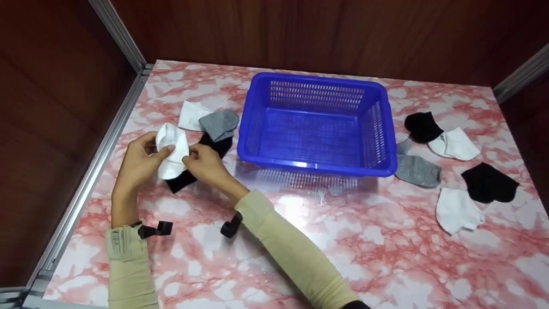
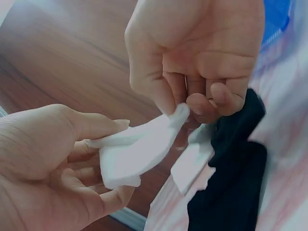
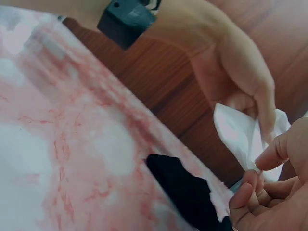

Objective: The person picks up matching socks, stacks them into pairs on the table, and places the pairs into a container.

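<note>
A white sock (image 1: 173, 148) is held up between both hands, above the left part of the table. My left hand (image 1: 139, 161) grips it from the left, thumb on top and fingers beneath, as the left wrist view shows. The right hand (image 1: 206, 163) pinches the sock's right edge between thumb and fingers. In the left wrist view the sock (image 2: 139, 149) looks folded over along its length. Below and behind the hands lie a black sock (image 2: 231, 192), a grey sock (image 1: 219, 124) and another white sock (image 1: 193, 116). Some of the black fabric is hidden by the right hand.
A blue plastic basket (image 1: 317, 168) with nothing in it stands at the table's back middle. Right of it lie black socks (image 1: 489, 182), white socks (image 1: 458, 210) and grey fabric (image 1: 418, 171). Dark wooden panels (image 1: 300, 34) border the marbled red-and-white table (image 1: 386, 257).
</note>
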